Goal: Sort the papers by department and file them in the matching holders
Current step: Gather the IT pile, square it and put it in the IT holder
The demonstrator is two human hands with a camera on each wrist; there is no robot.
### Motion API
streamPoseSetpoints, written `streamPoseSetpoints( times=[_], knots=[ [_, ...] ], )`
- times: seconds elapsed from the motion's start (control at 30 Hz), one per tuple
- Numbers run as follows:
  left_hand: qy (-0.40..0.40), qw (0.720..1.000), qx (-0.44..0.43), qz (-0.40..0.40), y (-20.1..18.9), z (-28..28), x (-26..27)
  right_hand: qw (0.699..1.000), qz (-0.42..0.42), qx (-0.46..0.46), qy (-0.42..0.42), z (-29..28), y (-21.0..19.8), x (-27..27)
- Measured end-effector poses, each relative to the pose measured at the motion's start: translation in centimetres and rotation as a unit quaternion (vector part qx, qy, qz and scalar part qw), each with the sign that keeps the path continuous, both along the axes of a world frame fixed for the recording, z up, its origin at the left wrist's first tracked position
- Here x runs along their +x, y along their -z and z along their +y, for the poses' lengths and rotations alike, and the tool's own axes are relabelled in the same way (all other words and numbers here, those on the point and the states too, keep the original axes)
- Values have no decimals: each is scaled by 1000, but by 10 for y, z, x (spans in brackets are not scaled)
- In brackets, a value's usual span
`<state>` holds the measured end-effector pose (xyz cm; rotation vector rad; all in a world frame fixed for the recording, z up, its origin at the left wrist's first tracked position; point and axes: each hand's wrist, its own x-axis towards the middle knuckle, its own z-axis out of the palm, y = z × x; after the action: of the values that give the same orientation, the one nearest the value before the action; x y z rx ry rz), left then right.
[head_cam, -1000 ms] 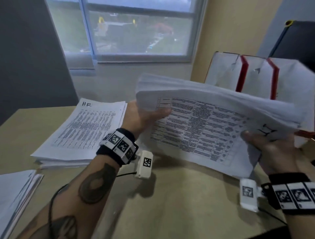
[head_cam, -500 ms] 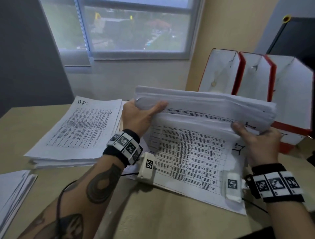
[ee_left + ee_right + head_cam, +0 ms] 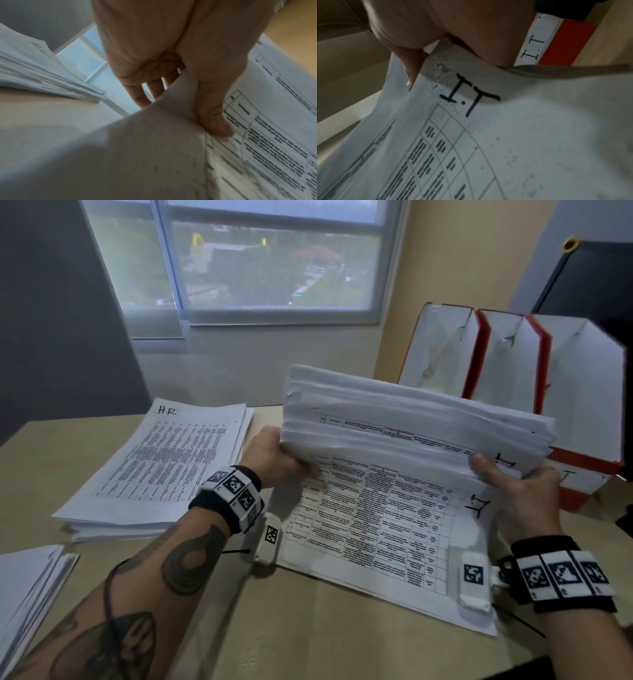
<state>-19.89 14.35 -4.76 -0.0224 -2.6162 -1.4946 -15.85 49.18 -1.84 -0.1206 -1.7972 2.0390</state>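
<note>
Both my hands hold the I.T paper stack (image 3: 411,419), centre-right of the head view, lifted and tilted off the bench (image 3: 274,628). My left hand (image 3: 274,457) grips the stack's left end: thumb (image 3: 214,119) on the printed face, fingers (image 3: 137,94) behind the sheets. My right hand (image 3: 513,491) grips the right end, thumb on top near the handwritten "I.T", fingers under and hidden. In the right wrist view the thumb (image 3: 409,65) presses the sheet edge just beside the "I.T" mark.

Under the raised stack a printed table sheet (image 3: 376,535) marked "I.T" lies flat on the bench, lower centre-right; can't tell if it is loose or the stack's bottom page.

HR pile (image 3: 161,467) sits left of centre on the bench, "H.R" written at its top, well apart from my hands. Another paper pile (image 3: 30,587) at the lower left edge, label not visible.

Three red-and-white holders (image 3: 507,361) stand upright in the upper right, side by side, behind the raised stack. The nearest holder carries an "I.T" label (image 3: 534,44), seen in the right wrist view just beyond my hand.

Window (image 3: 257,258) upper centre.
</note>
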Motion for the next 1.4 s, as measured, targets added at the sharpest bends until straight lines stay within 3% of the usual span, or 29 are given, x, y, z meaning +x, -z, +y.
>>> streamPoseSetpoints(
  times=[0.13, 0.23, 0.33, 0.4, 0.43, 0.5, 0.57, 0.67, 0.77, 0.83, 0.93, 1.03, 1.13, 1.2, 1.3, 1.4],
  knots=[
    [-25, 999, 21, 10, -18, 6, 2, 998, -26, -52, 5, 5, -10, 1],
    [-9, 997, 63, 33, -62, 11, 8, 996, -49, -58, 43, 11, -9, -7],
    [2, 996, -19, 86, -119, 19, 17, 985, -37, 61, 159, 12, -9, -6],
    [21, 989, -82, 125, -153, 26, 28, 938, 65, 205, 272, 7, -14, 6],
    [30, 985, -102, 135, -167, 31, 34, 918, 132, 256, 273, -2, -19, 15],
    [35, 980, -125, 152, -190, 43, 44, 908, 194, 327, 176, -27, -32, 29],
    [39, 977, -127, 169, -206, 53, 54, 906, 168, 376, 98, -49, -41, 33],
    [26, 986, -83, 142, -216, 50, 67, 908, 142, 380, 101, -56, -59, 32],
    [23, 998, 52, 24, -204, 35, 66, 874, 96, 466, 105, -40, -85, 26],
    [31, 988, 136, -68, -177, 25, 58, 840, 39, 539, 40, -36, -95, 15],
    [-18, 970, 123, -211, -102, 17, 56, 771, -72, 620, -131, -49, -79, -10],
    [-34, 952, 104, -286, -29, 12, 63, 687, -164, 664, -243, -64, -25, -30],
    [-103, 933, 81, -336, -3, 5, 69, 669, -199, 657, -286, -72, 7, -42],
    [-98, 929, 70, -349, 0, -1, 67, 645, -210, 668, -306, -79, 4, -45],
    [-70, 939, -28, -335, -11, 5, 67, 621, -218, 679, -326, -85, -2, -47],
    [-45, 923, -286, -254, -27, 13, 70, 610, -193, 692, -335, -86, -5, -46]
  ],
)
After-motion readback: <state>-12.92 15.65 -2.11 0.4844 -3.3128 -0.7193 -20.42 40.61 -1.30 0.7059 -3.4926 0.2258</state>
